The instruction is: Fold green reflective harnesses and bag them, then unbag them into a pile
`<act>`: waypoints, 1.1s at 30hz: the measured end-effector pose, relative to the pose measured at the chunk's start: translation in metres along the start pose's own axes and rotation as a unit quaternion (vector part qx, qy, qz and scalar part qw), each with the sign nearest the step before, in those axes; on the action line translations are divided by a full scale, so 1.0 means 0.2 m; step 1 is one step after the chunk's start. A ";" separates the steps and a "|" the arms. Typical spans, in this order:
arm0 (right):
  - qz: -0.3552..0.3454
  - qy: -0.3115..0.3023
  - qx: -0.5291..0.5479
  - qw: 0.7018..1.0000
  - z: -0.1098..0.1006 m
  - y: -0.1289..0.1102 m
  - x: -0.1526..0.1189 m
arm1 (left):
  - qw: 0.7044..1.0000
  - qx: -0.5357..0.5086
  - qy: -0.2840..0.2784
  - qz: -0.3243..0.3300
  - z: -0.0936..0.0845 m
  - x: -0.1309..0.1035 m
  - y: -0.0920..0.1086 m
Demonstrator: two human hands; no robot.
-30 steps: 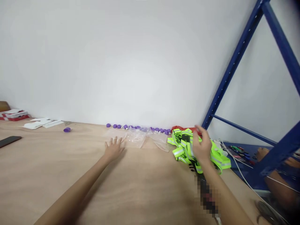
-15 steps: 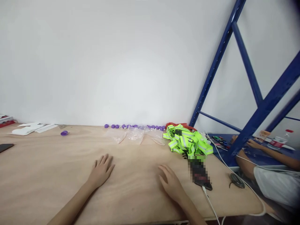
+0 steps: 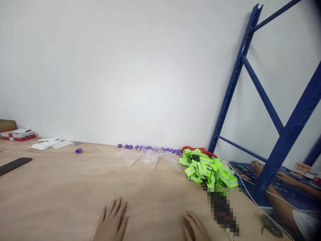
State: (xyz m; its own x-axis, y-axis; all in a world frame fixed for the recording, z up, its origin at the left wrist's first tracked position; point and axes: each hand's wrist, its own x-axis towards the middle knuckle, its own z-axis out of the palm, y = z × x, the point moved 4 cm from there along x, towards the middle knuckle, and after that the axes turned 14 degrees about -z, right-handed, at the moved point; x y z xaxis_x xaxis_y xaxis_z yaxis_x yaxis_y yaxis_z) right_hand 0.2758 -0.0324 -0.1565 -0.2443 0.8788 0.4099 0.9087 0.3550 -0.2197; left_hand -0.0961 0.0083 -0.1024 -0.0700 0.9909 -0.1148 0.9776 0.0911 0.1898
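My left hand (image 3: pixel 112 221) lies flat on the bare wooden table (image 3: pixel 62 194), fingers spread and holding nothing. My right hand (image 3: pixel 197 229) rests on the table to the right, its fingers slightly curled and its thumb apart, with nothing visible in it. Both wrists are cut off by the lower edge of the view. Closest to my right hand is a phone-like dark object (image 3: pixel 223 214), blurred out by pixels, with a white cable at its lower end. Beyond it lies a heap of neon-yellow reflective straps (image 3: pixel 209 169).
Clear plastic bags (image 3: pixel 149 158) and several purple caps (image 3: pixel 126 146) line the wall. A lone purple cap (image 3: pixel 78 150), white papers (image 3: pixel 47 144) and a dark flat slab (image 3: pixel 15 165) lie left. A blue rack (image 3: pixel 273 160) stands right, with another person's arms (image 3: pixel 283 204) behind it.
The view has tilted upward and shifted a little left, so both hands appear lower in it. They stay on the table, and a cardboard box has come into view at left.
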 end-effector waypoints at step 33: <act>0.052 0.047 0.023 0.997 -0.08 -0.13 0.00 | 0.997 -0.015 0.070 0.025 0.00 -0.02 -0.01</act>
State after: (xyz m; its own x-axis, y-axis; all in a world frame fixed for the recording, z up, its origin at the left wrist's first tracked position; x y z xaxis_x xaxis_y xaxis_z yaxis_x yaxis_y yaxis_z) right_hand 0.2569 -0.0472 -0.1367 -0.1142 0.8790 0.4629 0.9105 0.2790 -0.3052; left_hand -0.0973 0.0052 -0.1019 -0.0509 0.9982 0.0315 0.9741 0.0426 0.2222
